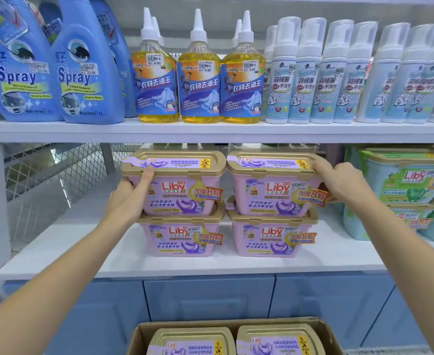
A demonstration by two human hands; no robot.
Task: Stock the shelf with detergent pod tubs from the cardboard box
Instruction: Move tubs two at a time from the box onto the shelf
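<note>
Pink detergent pod tubs with gold lids stand two high in two stacks on the white shelf (82,262). My left hand (130,194) grips the left side of the upper left tub (182,185), thumb on its lid rim. My right hand (339,181) grips the right side of the upper right tub (269,185). Each upper tub rests on a lower tub, the left one (182,238) and the right one (269,238). Below, an open cardboard box (139,336) holds two more tubs (192,342), side by side.
Green-labelled pod tubs (405,180) are stacked at the right of the same shelf. The shelf above carries blue spray bottles (82,80), yellow bottles (200,85) and white foam bottles (323,85). Wire mesh (51,172) backs the shelf's left part. Blue cabinet doors (208,298) sit underneath.
</note>
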